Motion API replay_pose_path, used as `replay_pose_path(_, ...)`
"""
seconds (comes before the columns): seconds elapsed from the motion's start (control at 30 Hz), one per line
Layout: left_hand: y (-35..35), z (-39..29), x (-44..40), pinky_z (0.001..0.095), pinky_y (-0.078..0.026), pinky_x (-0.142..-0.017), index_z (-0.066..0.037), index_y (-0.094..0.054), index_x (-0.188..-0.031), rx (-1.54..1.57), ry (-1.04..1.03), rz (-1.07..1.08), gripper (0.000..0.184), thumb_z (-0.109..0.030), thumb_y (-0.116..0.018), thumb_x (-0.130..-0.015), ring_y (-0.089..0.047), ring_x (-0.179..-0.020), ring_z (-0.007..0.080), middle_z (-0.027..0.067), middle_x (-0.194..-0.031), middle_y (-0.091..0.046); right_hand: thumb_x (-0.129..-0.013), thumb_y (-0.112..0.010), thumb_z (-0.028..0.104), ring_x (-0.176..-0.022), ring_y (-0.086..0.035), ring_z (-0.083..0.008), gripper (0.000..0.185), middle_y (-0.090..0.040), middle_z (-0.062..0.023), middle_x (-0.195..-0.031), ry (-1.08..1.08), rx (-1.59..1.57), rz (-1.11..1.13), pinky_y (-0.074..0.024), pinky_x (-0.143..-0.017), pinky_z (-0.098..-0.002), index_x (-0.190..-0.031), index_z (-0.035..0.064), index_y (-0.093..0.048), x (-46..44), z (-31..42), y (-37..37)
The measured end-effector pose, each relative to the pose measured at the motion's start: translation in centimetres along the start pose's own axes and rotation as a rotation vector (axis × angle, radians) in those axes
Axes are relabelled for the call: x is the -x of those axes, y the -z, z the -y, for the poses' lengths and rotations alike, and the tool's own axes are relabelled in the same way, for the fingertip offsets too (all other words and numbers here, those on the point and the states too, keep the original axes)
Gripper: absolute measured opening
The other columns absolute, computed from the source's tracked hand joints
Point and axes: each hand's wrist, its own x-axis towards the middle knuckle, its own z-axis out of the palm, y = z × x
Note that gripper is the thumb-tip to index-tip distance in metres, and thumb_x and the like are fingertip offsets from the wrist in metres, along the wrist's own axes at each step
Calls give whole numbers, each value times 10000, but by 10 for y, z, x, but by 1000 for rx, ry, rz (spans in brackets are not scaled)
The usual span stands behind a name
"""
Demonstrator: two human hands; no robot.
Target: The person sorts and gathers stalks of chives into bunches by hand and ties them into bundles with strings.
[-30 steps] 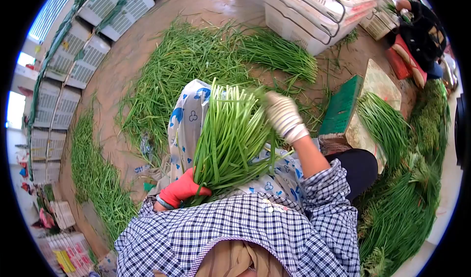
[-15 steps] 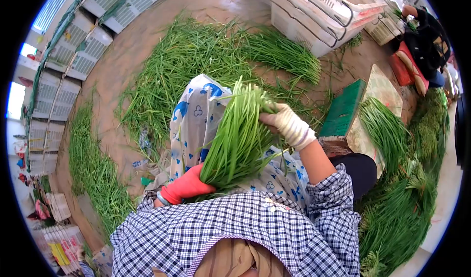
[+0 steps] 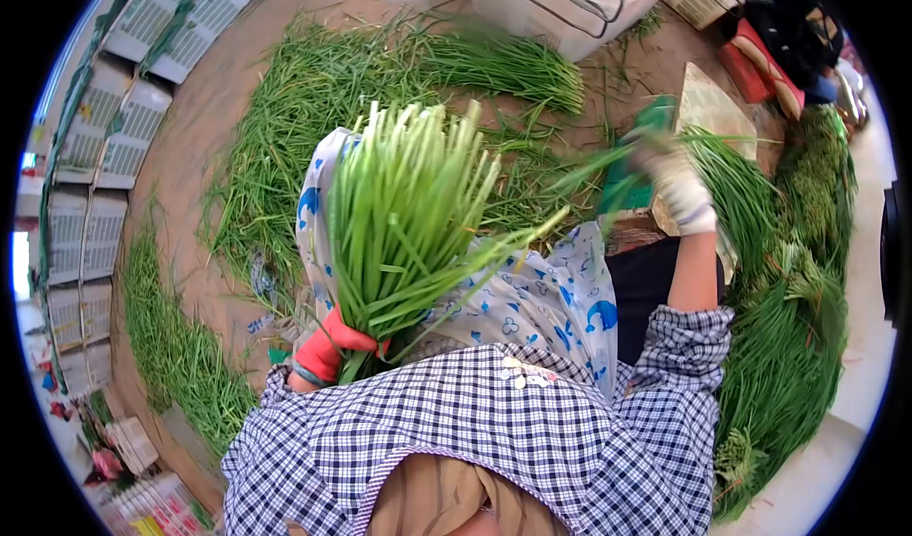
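My left hand (image 3: 334,348), in a red glove, is closed round the lower part of a thick bunch of garlic chives (image 3: 408,223). Their pale cut ends fan upward, away from me. Off to the right, my right hand (image 3: 673,180), in a whitish glove, is smeared by motion. A few loose chive blades (image 3: 608,164) stick out of it on both sides. Beneath the bunch, a plastic apron (image 3: 560,289) with blue prints covers my lap.
Loose green trimmings (image 3: 313,109) cover the floor ahead, near another chive bundle (image 3: 513,66). White crates (image 3: 541,9) stand beyond. At right are a green-sided box (image 3: 632,180), more chives (image 3: 727,194) and a large chive heap (image 3: 788,365). Stacked baskets (image 3: 85,156) line the left.
My right hand has left the bunch and swung right with a few blades. The bunch now stands more upright in my left hand, its ends spread. The view has shifted slightly.
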Motion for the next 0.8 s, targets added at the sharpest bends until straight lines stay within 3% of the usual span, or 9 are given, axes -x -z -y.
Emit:
replay_pose_path(0.03, -4, -2, -2, 328, -548, -731, -4, -593, -1234, 47, -16, 27, 662, 99, -699, -589, -651, -925, 197, 99, -1093, -679, -819, -705, 190, -920, -666, -261, 439, -682, -155, -1063, -26, 808, 221, -529, -819, -361, -1224, 56, -601, -9, -16, -7)
replay_pose_path(0.1, -14, -14, 0, 327, -548, -736, -6, -597, -1235, -18, -29, -104, 679, 102, -717, -576, -650, -923, 192, 89, -1078, -682, -798, -719, 156, -961, -662, -288, 485, -667, -172, -1109, 64, 1240, 125, -518, -863, -361, -1257, 70, -584, 9, 15, -33)
replay_pose_path(0.23, -24, -16, 4, 338, -496, -902, -23, -591, -1256, -343, -38, -189, 676, 80, -754, -608, -613, -1042, 178, 71, -1148, -667, -839, -676, 95, -920, -667, -260, 296, -677, -129, -1054, 406, 347, -83, -525, -826, -341, -1133, 65, -658, 8, 97, -96)
replay_pose_path(0.37, -36, -21, 7, 339, -455, -978, -29, -590, -1256, -331, 66, -173, 629, 69, -751, -656, -594, -1094, 169, 57, -1166, -661, -854, -649, 281, -1078, -594, -264, 254, -654, -91, -1109, 939, 756, 107, -442, -971, -394, -1031, 105, -697, -17, 115, -167)
replay_pose_path(0.43, -39, -16, 9, 340, -442, -998, -32, -565, -1282, -282, 92, -151, 624, 48, -749, -691, -582, -1120, 162, 54, -1196, -647, -850, -611, 452, -1216, -506, -301, 425, -609, -110, -1219, 957, 868, 170, -306, -1098, -479, -1050, 86, -695, -29, 94, -200)
replay_pose_path(0.57, -54, -15, 7, 339, -438, -1001, -33, -574, -1282, -323, 36, -207, 588, 44, -748, -726, -591, -1101, 159, 56, -1204, -653, -820, -599, 536, -1296, -437, -316, 493, -557, -112, -1303, 677, 1257, 445, -225, -1141, -527, -1067, 121, -701, -34, 89, -217)
replay_pose_path(0.7, -45, -7, 5, 331, -430, -1009, -32, -541, -1306, -311, 65, -196, 621, 32, -746, -723, -577, -1122, 157, 56, -1216, -641, -833, -601, 488, -1330, -399, -312, 434, -571, -96, -1298, 760, 922, 498, -159, -1126, -613, -1072, 146, -719, -30, 66, -219)
replay_pose_path(0.77, -43, -8, 2, 322, -424, -1014, -28, -518, -1315, -282, 93, -177, 647, 24, -747, -712, -568, -1132, 151, 55, -1216, -634, -817, -637, 434, -1339, -386, -299, 358, -577, -64, -1295, 553, 491, 608, -117, -1130, -623, -999, 142, -732, -27, 60, -218)
replay_pose_path(0.8, -45, -12, 2, 325, -428, -1010, -24, -520, -1311, -300, 80, -180, 653, 32, -747, -703, -571, -1127, 154, 59, -1218, -634, -836, -674, 319, -1191, -521, -239, 262, -620, -68, -1202, 598, 451, 531, -294, -1085, -541, -957, 92, -726, -21, 61, -213)
